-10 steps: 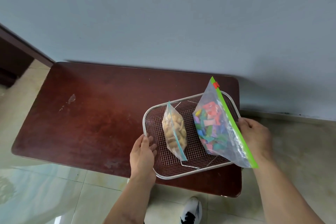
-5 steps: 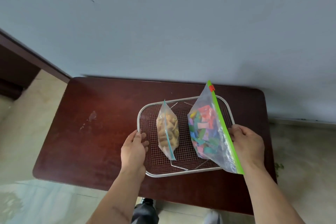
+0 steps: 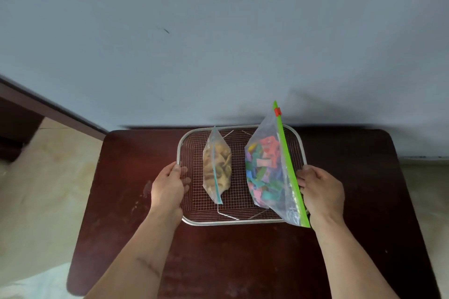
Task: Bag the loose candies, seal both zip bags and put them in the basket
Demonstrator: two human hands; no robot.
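Note:
A wire mesh basket (image 3: 240, 222) sits on the dark red table (image 3: 243, 262). Two zip bags stand on edge inside it. The small bag of tan candies (image 3: 218, 167) with a blue zip is in the middle. The larger bag of colourful candies (image 3: 264, 172) has a green zip strip and a red slider at its far end; it leans against the basket's right side. My left hand (image 3: 168, 189) grips the basket's left rim. My right hand (image 3: 320, 192) holds the right rim, touching the green zip strip.
A grey-blue wall rises right behind the table's far edge. Pale tiled floor (image 3: 43, 189) shows on both sides. A dark wooden piece of furniture (image 3: 19, 114) stands at the far left.
The basket with both bags has moved away from me toward the wall, my hands still on its rims. The view has shifted so the table sits more centred.

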